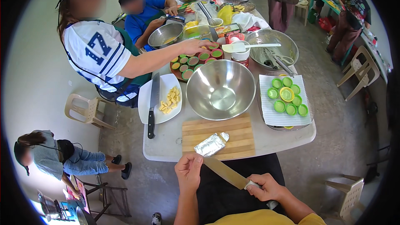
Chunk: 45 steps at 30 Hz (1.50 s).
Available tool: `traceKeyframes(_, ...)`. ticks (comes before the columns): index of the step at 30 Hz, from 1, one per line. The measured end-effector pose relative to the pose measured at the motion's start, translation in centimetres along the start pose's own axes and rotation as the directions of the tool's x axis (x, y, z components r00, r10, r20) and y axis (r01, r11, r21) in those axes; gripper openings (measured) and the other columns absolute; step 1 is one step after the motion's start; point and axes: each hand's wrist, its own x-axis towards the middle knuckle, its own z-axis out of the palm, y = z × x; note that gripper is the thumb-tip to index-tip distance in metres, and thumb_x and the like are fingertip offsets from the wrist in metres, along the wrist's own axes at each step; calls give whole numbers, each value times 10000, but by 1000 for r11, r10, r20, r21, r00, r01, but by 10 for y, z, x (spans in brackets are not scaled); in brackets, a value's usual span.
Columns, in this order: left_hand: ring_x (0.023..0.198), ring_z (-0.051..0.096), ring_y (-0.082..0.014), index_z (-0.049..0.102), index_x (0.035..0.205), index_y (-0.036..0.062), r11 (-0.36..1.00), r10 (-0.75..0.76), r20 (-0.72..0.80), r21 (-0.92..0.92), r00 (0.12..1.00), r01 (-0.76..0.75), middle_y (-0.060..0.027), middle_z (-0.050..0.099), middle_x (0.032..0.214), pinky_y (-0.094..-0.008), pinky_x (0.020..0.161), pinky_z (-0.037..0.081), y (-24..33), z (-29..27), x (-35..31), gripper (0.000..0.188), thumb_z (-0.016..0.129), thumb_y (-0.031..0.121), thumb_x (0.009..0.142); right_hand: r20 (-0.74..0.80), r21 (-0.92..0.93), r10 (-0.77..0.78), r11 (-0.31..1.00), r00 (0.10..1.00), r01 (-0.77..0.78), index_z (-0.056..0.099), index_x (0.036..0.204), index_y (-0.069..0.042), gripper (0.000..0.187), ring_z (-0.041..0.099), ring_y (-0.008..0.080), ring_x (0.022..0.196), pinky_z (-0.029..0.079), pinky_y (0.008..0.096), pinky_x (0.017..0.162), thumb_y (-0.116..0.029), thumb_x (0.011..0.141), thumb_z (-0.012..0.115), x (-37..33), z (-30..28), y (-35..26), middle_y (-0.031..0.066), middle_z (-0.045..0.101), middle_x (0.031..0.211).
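My right hand (264, 187) is wrapped round the pale handle of a kitchen knife (225, 173), held in front of me at the table's near edge. The blade slants up and left to my left hand (189, 170), whose fingers are pinched together at its tip. Just beyond the blade, a foil-wrapped block (211, 143) lies on a striped wooden cutting board (241, 127), its foil crumpled at the far end. Behind the board stands a large steel mixing bowl (221, 91) with nothing in it.
Left, a white plate (146, 96) bears pale yellow cubes (170, 101) and a black-handled knife (155, 96). Right, green cups (279, 106) stand on a paper-lined rack. Across the table, a person's arm (162, 58) reaches over a tray of filled cups. A whisk lies in another bowl (287, 37).
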Motion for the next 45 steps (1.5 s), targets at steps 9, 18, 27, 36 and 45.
traceKeyframes(9, 807, 610, -95, 666, 931, -19, 999, 23, -52, -39, 998, -25, -45, 678, 871, -248, 766, 486, -6, 3, -3, 123, 681, 74, 1011, -23, 5, 14, 1000, 1000, -14, 706, 1070, -43, 138, 569, 134, 579, 459, 297, 557, -137, 970, 695, -2, 1, -1, 48, 627, 708)
traceKeyframes(18, 785, 630, -138, 645, 917, -3, 997, -57, 16, -47, 998, 57, -70, 682, 847, -324, 818, 522, -19, 10, -16, 163, 603, 90, 1044, -194, 209, 136, 973, 972, -94, 655, 978, -15, 156, 580, 76, 553, 476, 250, 523, -121, 1029, 552, -6, -12, -8, 27, 650, 707)
traceKeyframes(27, 793, 540, -39, 684, 933, -28, 973, -166, 104, -146, 981, 180, 20, 661, 914, -203, 717, 427, -11, 43, -25, 142, 654, 72, 1031, -106, 7, 4, 1000, 994, -3, 688, 1039, -30, 107, 581, 95, 586, 462, 271, 553, -97, 967, 646, -2, -3, 9, 56, 641, 725)
traceKeyframes(36, 701, 507, -34, 684, 889, -5, 990, -131, 162, -32, 978, 138, -3, 670, 832, -217, 632, 393, -16, 30, -23, 180, 682, 104, 1031, -110, 159, 88, 985, 990, -70, 693, 1044, -21, 120, 593, 59, 593, 478, 246, 548, -95, 989, 615, -2, 4, 0, 14, 658, 735)
traceKeyframes(45, 773, 669, -147, 708, 849, -20, 992, -92, 384, 117, 919, 50, -77, 705, 826, -289, 766, 532, -35, 42, -31, 117, 722, 53, 940, -194, 96, 8, 995, 981, 11, 665, 1040, -34, 111, 598, 68, 578, 458, 255, 523, -116, 1009, 596, 8, -14, 9, 5, 650, 707)
